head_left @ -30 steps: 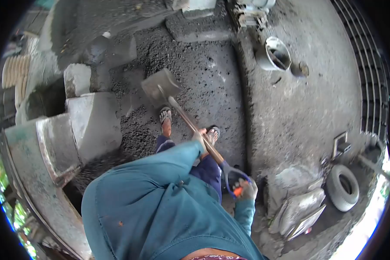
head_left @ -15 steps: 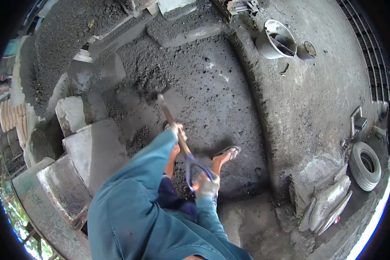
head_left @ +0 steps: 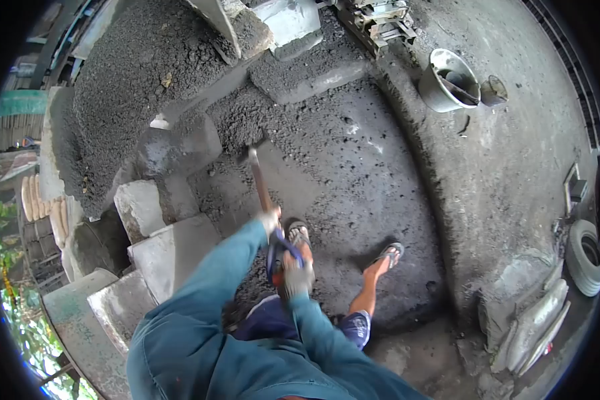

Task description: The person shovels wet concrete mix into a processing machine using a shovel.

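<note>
A shovel (head_left: 261,183) with a wooden shaft slants down and away in front of me. My left hand (head_left: 270,220), in a pale glove, is closed around the middle of its shaft. My right hand (head_left: 296,277), also gloved, grips the dark blue handle at the shovel's near end. The blade rests at the edge of a heap of wet grey mortar mix (head_left: 243,123), and part of the blade is hidden. Loose crumbs of the mix lie scattered over the grey floor (head_left: 353,200) around it. My sandalled feet (head_left: 390,255) stand on that floor.
Concrete blocks (head_left: 180,257) line the left side, below a large gravel pile (head_left: 140,80). A raised ledge (head_left: 423,173) runs along the right. Beyond it stand a bucket (head_left: 440,100) and a small can (head_left: 493,91). Slabs (head_left: 537,320) and a tyre (head_left: 585,259) lie at right.
My right hand and the shovel handle have drawn in toward the left hand and my legs. The shovel stands steeper, and the mix at its blade has moved away from it. My view has shifted left.
</note>
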Tool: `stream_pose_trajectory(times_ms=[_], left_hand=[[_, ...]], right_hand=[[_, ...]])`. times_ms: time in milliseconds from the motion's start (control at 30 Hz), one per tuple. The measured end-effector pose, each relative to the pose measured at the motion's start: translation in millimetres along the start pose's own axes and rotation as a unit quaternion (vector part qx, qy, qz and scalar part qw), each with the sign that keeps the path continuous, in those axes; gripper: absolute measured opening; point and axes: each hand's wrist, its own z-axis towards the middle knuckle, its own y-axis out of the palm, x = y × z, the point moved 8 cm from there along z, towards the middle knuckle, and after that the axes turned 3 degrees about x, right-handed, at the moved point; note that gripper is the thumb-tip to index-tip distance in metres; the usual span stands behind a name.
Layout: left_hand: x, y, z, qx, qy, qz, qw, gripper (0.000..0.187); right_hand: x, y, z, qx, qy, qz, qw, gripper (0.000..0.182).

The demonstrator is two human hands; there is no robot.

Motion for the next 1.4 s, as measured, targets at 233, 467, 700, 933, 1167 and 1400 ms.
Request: stream_pose_trajectory(times_ms=[233,467,700,933,1167,1400], left_hand=[[54.5,8.0,47.8,0.018,0.17,0.329,0.929,0.039],[-86.0,17.7,51.4,-0.018,-0.064,0.125,0.99,0.078],[-53.7,112.9,107.5,-0.085,-0.048,-0.249,0.964,0.057],[-112.1,218.9,81.3,-0.137,-0.055,-0.302,0.942,0.014],[-223.8,336.0,-92.1,-0.109,-0.191,-0.425,0.878,0.016],[-204.7,311.3,-316.9,-0.107,-0.257,-0.46,0.843,0.013]], right_hand=[[76.8,37.3,224.7,-0.068,0.127,0.144,0.979,0.028],[82.8,-4.3,201.4,-0.153,0.078,0.114,0.979,0.039],[85.5,-135.5,151.4,-0.148,0.033,0.119,0.981,0.049],[23.3,-294.0,69.6,0.2,0.011,-0.084,0.976,0.015],[-35.3,-516.7,43.3,0.209,0.071,0.036,0.975,0.015],[-77.1,-632.0,15.7,0.025,0.144,0.07,0.987,0.019]])
